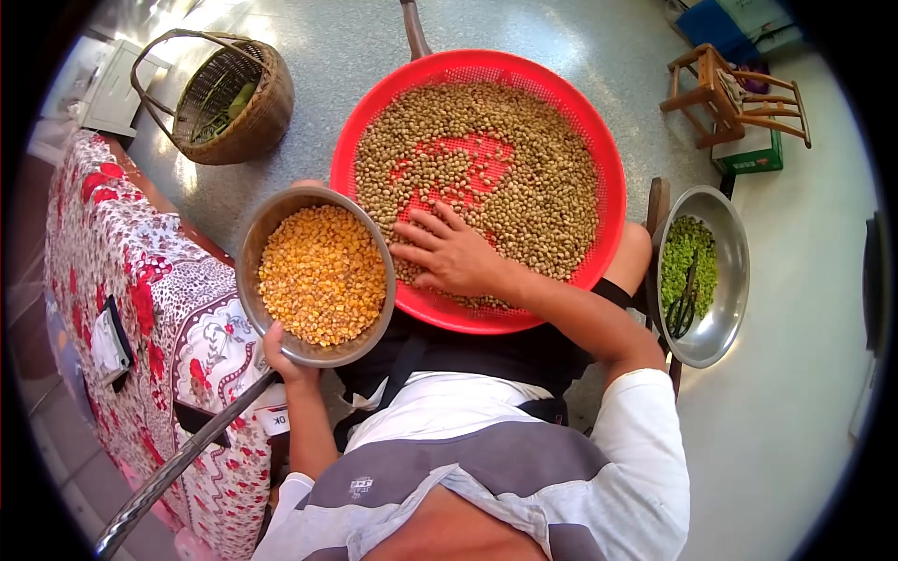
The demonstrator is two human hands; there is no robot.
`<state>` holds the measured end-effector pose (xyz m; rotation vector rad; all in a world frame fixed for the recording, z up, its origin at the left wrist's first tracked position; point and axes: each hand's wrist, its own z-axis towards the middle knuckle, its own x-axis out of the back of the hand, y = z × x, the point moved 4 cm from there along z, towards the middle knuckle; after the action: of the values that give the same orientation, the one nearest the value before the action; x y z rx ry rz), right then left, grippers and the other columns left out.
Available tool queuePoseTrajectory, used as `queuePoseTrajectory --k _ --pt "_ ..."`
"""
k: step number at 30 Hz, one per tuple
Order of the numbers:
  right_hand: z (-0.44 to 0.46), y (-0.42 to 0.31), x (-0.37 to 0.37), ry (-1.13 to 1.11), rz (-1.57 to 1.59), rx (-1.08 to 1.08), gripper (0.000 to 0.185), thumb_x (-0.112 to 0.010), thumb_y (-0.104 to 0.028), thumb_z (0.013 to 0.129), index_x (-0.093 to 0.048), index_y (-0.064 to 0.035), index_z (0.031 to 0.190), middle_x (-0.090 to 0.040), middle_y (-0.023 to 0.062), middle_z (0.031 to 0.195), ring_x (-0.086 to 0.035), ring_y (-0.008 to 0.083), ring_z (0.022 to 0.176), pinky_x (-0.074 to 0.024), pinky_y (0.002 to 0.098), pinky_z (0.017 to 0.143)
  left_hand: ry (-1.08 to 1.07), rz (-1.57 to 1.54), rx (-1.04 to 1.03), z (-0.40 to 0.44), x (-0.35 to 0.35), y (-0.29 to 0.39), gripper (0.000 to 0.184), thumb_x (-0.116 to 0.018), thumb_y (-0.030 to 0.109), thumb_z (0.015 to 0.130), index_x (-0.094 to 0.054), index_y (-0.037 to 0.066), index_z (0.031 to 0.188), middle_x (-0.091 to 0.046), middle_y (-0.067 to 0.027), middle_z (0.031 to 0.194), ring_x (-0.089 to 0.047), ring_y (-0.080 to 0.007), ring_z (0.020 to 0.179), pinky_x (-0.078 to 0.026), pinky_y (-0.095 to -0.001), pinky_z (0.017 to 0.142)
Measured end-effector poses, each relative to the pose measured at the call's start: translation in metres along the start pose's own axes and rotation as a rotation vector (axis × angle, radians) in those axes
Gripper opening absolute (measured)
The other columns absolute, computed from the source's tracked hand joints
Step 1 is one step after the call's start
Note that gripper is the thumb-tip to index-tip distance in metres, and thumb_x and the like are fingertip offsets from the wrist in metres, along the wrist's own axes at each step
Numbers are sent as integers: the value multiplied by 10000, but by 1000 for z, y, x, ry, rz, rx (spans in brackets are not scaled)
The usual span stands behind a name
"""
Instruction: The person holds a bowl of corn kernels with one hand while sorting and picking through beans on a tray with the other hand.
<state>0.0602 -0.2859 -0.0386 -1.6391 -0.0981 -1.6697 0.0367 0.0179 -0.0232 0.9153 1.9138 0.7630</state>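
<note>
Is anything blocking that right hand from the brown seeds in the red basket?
Nothing visible: the right hand rests on the brown seeds in the red basket. The metal bowl in the left hand overlaps the basket's edge in this view, beside those fingers.

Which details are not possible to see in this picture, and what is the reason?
All in the head view:
The left hand: partly hidden beneath the metal bowl.
The brown handle: cut off by the top edge; lower end hidden by the red sieve.
The wicker basket: its wall hides the bottom.
The shirt logo: too small to read.
</note>
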Motion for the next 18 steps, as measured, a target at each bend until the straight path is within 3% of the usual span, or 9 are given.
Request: queuePoseTrajectory --k 4,7,9,12,16,18 --pt "-39 10 8 -95 3 154 544 -625 -354 894 -490 -224 1405 -381 60 1531 -271 281 1455 -110 536 1206 -41 -40 -31 -2 -3 -1 660 -459 333 859 -405 -49 1395 -499 -198 1378 -503 -324 1260 -386 -427 1083" --pt "-51 34 32 -147 -150 28 542 -616 -340 907 -478 -212 1415 -382 75 1527 -276 280 1451 -125 540 1198 -46 -52 -23 1 1 -2 669 -449 342 864 -392 -46 1406 -487 -197 1391 -491 -323 1274 -377 -426 1091" --pt "-54 50 46 2 -347 -276 540 -614 -329 909 -478 -191 1413 -384 94 1522 -284 283 1447 -144 535 1190 -55 -54 -11 2 4 -3 670 -444 346 866 -390 -45 1408 -484 -196 1394 -487 -322 1278 -373 -426 1095" --pt "-35 43 34 83 -244 -305 543 -626 -327 897 -490 -171 1399 -388 107 1515 -290 287 1442 -163 531 1181 -45 -46 -21 4 7 -5 677 -435 352 871 -375 -42 1419 -475 -197 1406 -482 -323 1285 -368 -429 1101" --pt "12 7 3 114 -51 -149 562 -631 -349 894 -483 -175 1407 -385 105 1520 -277 290 1449 -152 520 1190 -55 -52 -27 2 4 -2 686 -431 355 872 -357 -37 1431 -463 -202 1419 -478 -330 1291 -372 -437 1102" --pt "28 -8 -12 79 68 37 547 -628 -352 893 -492 -177 1393 -395 108 1512 -290 293 1442 -150 522 1190 -52 -39 -31 -2 0 -1 689 -430 356 872 -351 -35 1434 -461 -203 1421 -477 -332 1291 -374 -440 1102"
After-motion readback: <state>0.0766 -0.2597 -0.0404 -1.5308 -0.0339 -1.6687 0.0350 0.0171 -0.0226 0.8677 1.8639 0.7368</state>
